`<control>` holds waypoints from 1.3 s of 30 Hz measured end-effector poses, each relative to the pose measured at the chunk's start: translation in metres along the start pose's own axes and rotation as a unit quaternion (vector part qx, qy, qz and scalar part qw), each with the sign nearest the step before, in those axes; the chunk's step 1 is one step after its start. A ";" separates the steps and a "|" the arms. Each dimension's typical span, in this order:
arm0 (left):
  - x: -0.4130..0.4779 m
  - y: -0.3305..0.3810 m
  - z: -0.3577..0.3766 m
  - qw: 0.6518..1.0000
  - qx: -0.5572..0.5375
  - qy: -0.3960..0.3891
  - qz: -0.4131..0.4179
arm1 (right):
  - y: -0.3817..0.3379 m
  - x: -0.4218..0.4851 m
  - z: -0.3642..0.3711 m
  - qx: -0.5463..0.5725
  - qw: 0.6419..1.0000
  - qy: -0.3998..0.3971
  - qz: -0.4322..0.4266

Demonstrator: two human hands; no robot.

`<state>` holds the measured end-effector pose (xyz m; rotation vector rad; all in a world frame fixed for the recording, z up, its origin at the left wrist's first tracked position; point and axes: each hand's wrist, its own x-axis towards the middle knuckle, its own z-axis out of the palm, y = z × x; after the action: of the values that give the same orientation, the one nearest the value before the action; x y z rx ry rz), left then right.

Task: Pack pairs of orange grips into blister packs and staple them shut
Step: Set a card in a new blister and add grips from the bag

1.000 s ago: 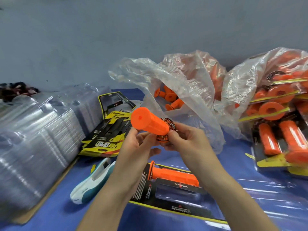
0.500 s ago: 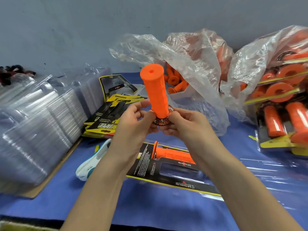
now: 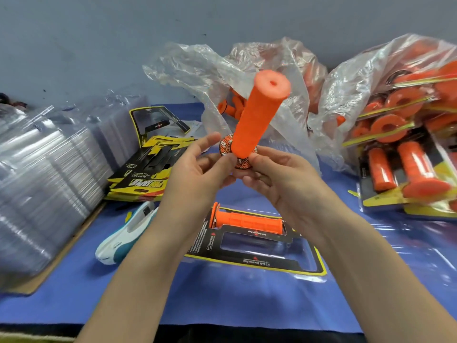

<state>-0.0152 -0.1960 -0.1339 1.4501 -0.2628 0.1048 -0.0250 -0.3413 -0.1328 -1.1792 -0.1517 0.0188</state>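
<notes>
An orange grip stands upright in mid-air above the table, its holed end tilted toward me. My left hand and my right hand both pinch its patterned flange at the bottom. Below them lies an open blister pack with a black and yellow card; a second orange grip lies in its far slot, and the near slot holds nothing. A white and teal stapler lies left of the pack.
Stacks of clear blister shells fill the left. Printed cards lie behind the stapler. A plastic bag of loose grips sits at the back, and filled packs pile up in a bag at the right.
The held grip has swung from pointing left to standing upright and now leans to the right, toward me. Both hands stay at its flange.
</notes>
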 end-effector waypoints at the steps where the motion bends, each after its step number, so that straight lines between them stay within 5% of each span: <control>1: 0.000 0.000 0.000 1.000 -0.009 -0.002 -0.014 | -0.001 -0.001 -0.003 -0.018 1.000 0.003 -0.006; 9: 0.006 -0.008 -0.003 0.997 0.068 -0.007 -0.018 | -0.013 -0.011 -0.021 -0.174 0.980 0.078 -0.057; 11: 0.012 0.000 -0.011 0.999 0.004 0.036 -0.035 | -0.017 -0.013 -0.027 -0.226 0.961 0.135 -0.085; 14: 0.016 0.019 -0.020 0.998 -0.057 -0.002 -0.027 | -0.021 -0.019 -0.034 -0.293 0.928 0.203 -0.109; 16: 0.008 0.021 -0.016 0.997 0.056 -0.044 0.019 | -0.021 -0.023 -0.038 -0.313 0.918 0.221 -0.102; 20: -0.009 0.012 0.001 0.926 0.341 -0.071 0.143 | -0.021 -0.030 -0.043 -0.301 0.930 0.200 -0.064; 28: -0.010 0.005 0.000 0.876 0.433 -0.135 0.164 | -0.022 -0.045 -0.061 -0.288 0.951 0.110 0.016; 39: -0.014 -0.017 0.001 0.839 0.479 -0.156 0.205 | -0.021 -0.061 -0.058 -0.270 0.955 0.102 -0.065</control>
<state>-0.0246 -0.1981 -0.1539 2.3952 -0.8828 0.3915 -0.0794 -0.4083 -0.1420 -1.7066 -0.0514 -0.2760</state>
